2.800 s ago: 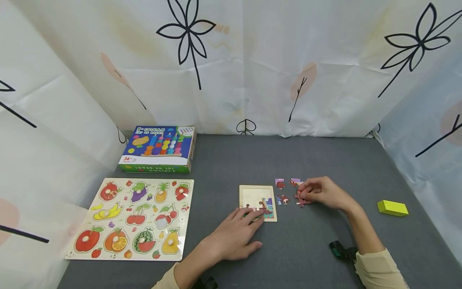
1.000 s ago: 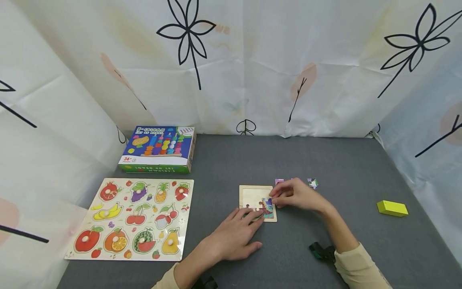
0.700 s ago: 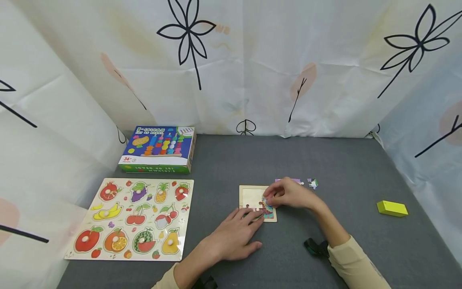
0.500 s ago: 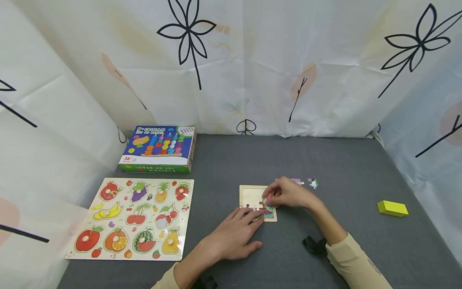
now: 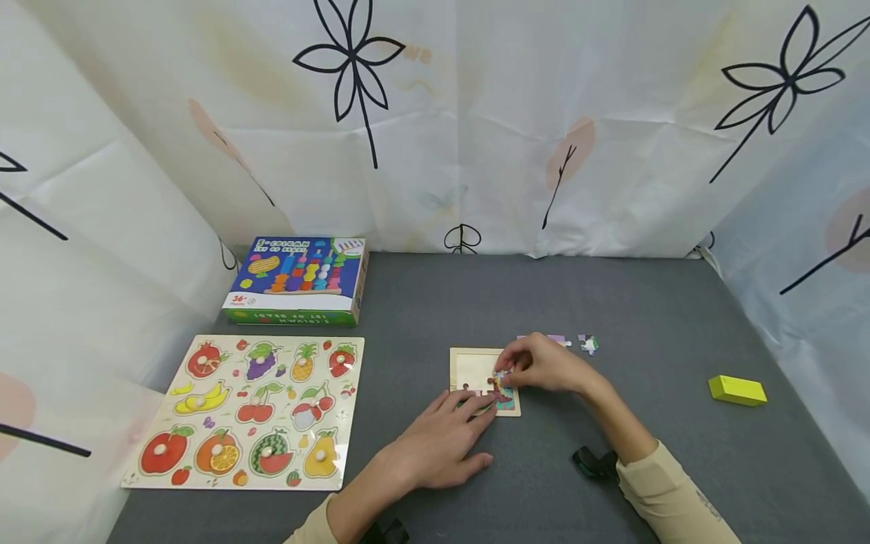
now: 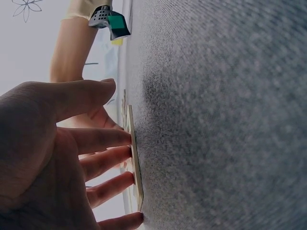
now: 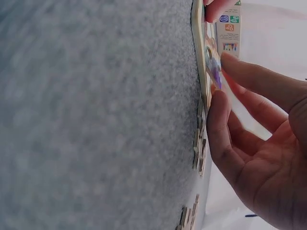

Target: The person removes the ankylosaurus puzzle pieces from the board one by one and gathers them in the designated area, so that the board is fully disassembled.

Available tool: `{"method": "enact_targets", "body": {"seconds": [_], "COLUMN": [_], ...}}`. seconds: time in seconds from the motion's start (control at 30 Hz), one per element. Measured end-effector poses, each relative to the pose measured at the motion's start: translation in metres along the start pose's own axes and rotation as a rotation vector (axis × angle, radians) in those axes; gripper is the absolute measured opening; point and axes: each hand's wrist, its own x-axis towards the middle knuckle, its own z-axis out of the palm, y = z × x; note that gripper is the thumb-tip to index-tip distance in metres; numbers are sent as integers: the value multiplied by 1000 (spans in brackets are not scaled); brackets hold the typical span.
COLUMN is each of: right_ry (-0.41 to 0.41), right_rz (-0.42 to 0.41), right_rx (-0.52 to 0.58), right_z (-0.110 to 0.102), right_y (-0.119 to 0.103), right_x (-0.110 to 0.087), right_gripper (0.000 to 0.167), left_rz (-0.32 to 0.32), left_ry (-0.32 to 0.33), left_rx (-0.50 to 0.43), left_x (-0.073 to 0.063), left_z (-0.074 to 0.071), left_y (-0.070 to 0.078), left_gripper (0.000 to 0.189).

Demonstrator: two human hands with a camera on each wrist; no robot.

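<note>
A small wooden jigsaw tray (image 5: 472, 363) lies on the grey table, with several pieces fitted along its near part. My left hand (image 5: 445, 442) rests with extended fingers over the tray's near left part; its fingertips (image 6: 125, 139) touch the tray edge in the left wrist view. Above the tray's right side, my right hand (image 5: 547, 366) pinches a purple and blue jigsaw piece (image 7: 214, 73) between thumb and fingers. That piece sits tilted at the tray's edge in the right wrist view. The hand partly hides the loose jigsaw pieces (image 5: 557, 340) behind it.
One loose jigsaw piece (image 5: 587, 344) lies right of the right hand. To the left are a fruit knob puzzle board (image 5: 234, 355) and, behind it, a blue and green toy box (image 5: 292, 310). A yellow block (image 5: 738, 391) stands far right. Patterned white cloth (image 5: 421, 151) walls the table.
My right hand has moved left from the loose pieces to the tray's right side, where it now pinches a piece. My left hand has stayed on the tray.
</note>
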Motion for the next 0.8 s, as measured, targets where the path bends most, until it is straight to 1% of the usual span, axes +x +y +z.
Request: {"method": "enact_targets", "body": {"seconds": [0.3, 0.57, 0.7, 0.8], "right_ry": [0, 3, 0, 2], "right_rz": [-27, -95, -104, -93], "right_rx": [29, 57, 71, 90], "right_z": [1, 0, -1, -3], "right_y": [2, 5, 7, 8], "right_x": [-5, -10, -15, -21], "right_gripper": [15, 15, 16, 17], "left_rz": [4, 7, -6, -13], "left_ry": [10, 24, 17, 14], "left_rx": [8, 16, 16, 12], "left_x": [0, 1, 2, 2], "left_z": [1, 3, 4, 4], "left_y": [0, -1, -1, -1], "left_gripper": [63, 62, 63, 64]}}
